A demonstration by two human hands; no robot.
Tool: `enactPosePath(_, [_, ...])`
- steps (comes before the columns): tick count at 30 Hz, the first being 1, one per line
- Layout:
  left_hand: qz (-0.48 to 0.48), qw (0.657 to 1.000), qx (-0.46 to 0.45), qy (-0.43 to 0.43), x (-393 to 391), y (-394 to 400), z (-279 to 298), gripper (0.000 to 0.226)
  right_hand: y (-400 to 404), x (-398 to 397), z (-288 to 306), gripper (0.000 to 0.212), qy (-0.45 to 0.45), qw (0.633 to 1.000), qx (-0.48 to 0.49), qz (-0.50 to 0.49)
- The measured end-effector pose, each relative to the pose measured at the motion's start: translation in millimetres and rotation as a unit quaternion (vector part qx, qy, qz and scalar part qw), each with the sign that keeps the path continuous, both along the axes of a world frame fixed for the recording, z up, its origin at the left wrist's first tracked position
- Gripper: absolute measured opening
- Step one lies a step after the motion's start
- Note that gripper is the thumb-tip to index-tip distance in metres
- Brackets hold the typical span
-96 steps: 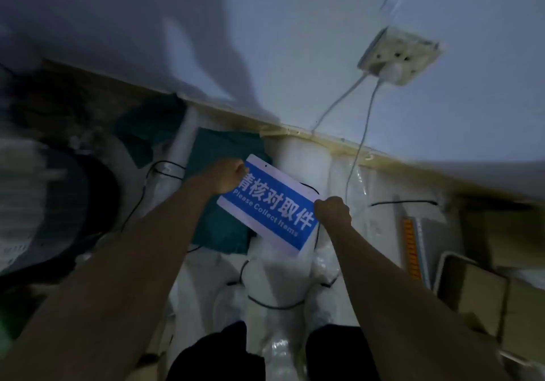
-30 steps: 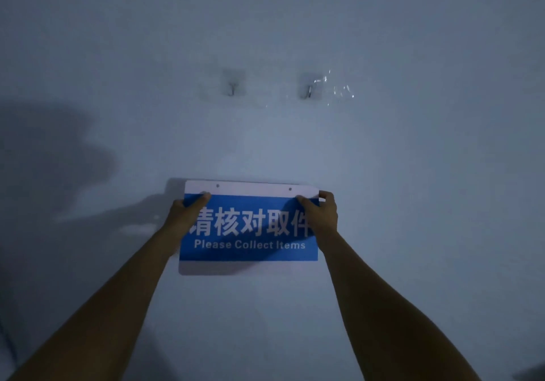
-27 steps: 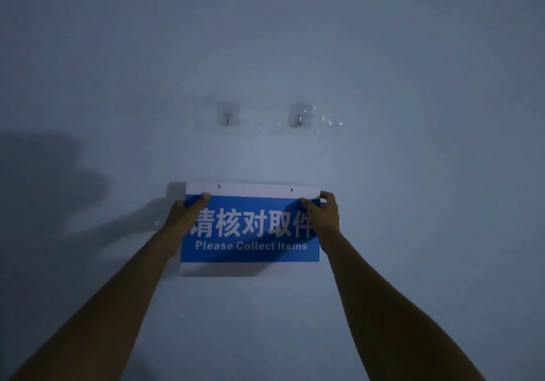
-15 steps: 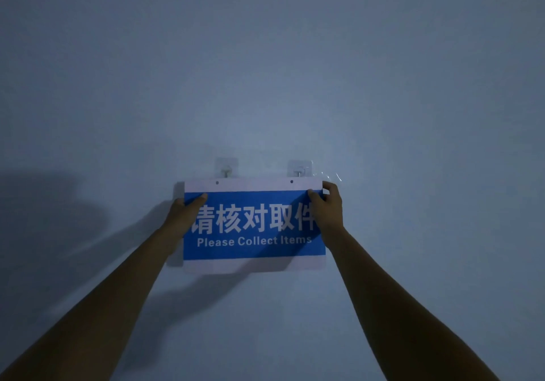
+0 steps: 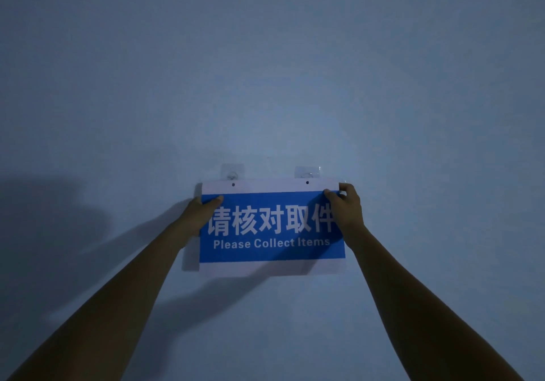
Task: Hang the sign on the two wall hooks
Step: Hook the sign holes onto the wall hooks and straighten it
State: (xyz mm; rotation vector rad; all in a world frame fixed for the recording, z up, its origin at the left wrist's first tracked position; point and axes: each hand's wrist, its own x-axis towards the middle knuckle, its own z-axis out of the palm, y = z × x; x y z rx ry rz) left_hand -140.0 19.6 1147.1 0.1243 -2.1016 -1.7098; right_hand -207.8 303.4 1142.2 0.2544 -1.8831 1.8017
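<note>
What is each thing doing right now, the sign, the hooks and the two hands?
sign: held flat to the wall, not yet on the hooks
left hook: bare, just above the sign's left hole
right hook: bare, above the right hole
left hand: gripping the sign's left edge
right hand: gripping its right edge

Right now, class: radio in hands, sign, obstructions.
Left hand, right hand gripping blue-and-white rectangular sign. Holes just below two clear adhesive wall hooks; unhooked. Nothing blocking.
</note>
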Motion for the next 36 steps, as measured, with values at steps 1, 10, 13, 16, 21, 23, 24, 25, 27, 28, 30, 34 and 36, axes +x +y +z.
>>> enactPosePath(1, [-0.003,1.0,-0.005,0.001,0,0,0,0.019,1,0,-1,0.032,-0.003,1.0,0.006,0.0])
enactPosePath(10, [-0.008,0.999,-0.045,0.005,-7,-8,3,0.018,2,4,-7,0.037,-0.036,0.999,0.016,-0.019])
enactPosePath(13, [0.001,0.999,-0.054,-0.001,-8,-9,4,0.018,2,7,-5,0.037,-0.04,0.999,0.024,-0.025])
enactPosePath(16, [0.014,0.996,-0.086,0.015,-17,-19,2,0.038,1,9,-3,0.039,-0.048,0.998,0.037,-0.027])
enactPosePath(21, [0.071,0.977,-0.196,0.049,-12,-21,0,0.054,-2,8,-7,0.043,-0.06,0.997,0.045,-0.035])
enactPosePath(23, [0.107,0.966,-0.229,0.051,-11,-22,1,0.069,-5,7,-7,0.044,-0.052,0.996,0.048,-0.048])
enactPosePath(24, [0.114,0.961,-0.248,0.049,-11,-24,2,0.072,-6,7,-7,0.044,-0.047,0.996,0.049,-0.054])
enactPosePath(25, [0.118,0.956,-0.266,0.045,-12,-27,1,0.071,-7,8,-7,0.043,-0.044,0.996,0.049,-0.061])
enactPosePath(27, [0.127,0.951,-0.28,0.035,-12,-29,0,0.065,-7,7,-10,0.038,-0.037,0.996,0.04,-0.076])
enactPosePath(28, [0.133,0.951,-0.277,0.034,-13,-30,-3,0.062,-5,6,-12,0.037,-0.037,0.995,0.031,-0.083])
enactPosePath(30, [0.144,0.954,-0.258,0.042,-13,-26,-5,0.056,-4,4,-13,0.042,-0.039,0.995,0.024,-0.093])
enactPosePath(34, [0.142,0.965,-0.21,0.068,-16,-23,-7,0.041,-3,-1,-15,0.05,-0.05,0.995,0.021,-0.083])
enactPosePath(36, [0.134,0.967,-0.196,0.09,-17,-25,-4,0.034,-4,-3,-17,0.047,-0.045,0.995,0.013,-0.082])
